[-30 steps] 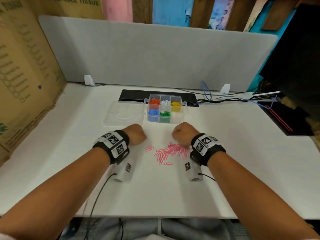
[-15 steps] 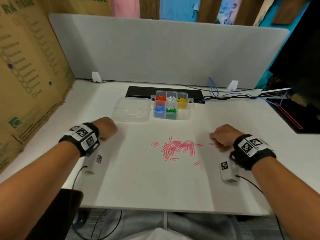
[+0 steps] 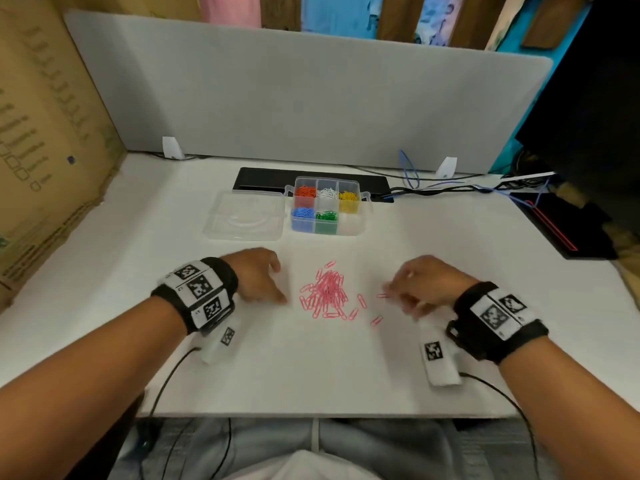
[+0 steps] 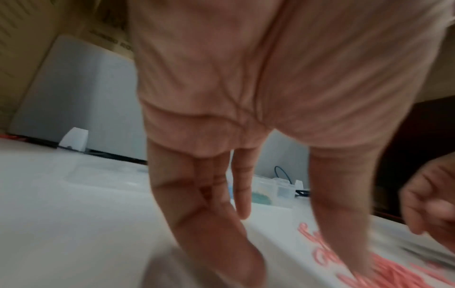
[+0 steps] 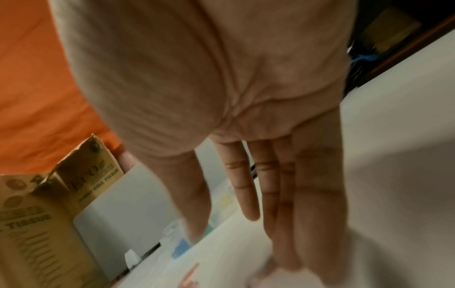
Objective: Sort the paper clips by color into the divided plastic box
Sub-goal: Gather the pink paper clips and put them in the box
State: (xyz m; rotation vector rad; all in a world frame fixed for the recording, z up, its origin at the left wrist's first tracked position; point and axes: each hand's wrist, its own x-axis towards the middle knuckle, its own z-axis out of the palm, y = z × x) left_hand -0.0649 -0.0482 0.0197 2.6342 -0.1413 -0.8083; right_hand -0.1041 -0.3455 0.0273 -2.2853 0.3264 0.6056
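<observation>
A heap of pink paper clips (image 3: pixel 327 291) lies on the white table (image 3: pixel 311 368), with a few strays (image 3: pixel 376 319) to its right. Behind it stands the divided clear box (image 3: pixel 349 227), holding orange, white, yellow, blue and green clips in separate cells. My left hand (image 3: pixel 258 280) is open just left of the heap, fingers extended down to the table (image 4: pixel 221 224). My right hand (image 3: pixel 420 289) is open to the right of the strays, fingers straight (image 5: pixel 283 204) and blurred by motion. The pink clips (image 4: pixel 369 272) show at the lower right of the left wrist view.
The box's clear lid (image 3: pixel 246 216) lies flat to its left. A black strip (image 3: pixel 263 178) and cables (image 3: pixel 450 188) run along the grey divider (image 3: pixel 311 105). Cardboard boxes (image 3: pixel 45 133) wall the left side; a dark pad (image 3: pixel 561 226) sits at the right edge.
Both hands were fists set wide apart half a second ago. They have moved inward to either side of the pink heap and their fingers have straightened.
</observation>
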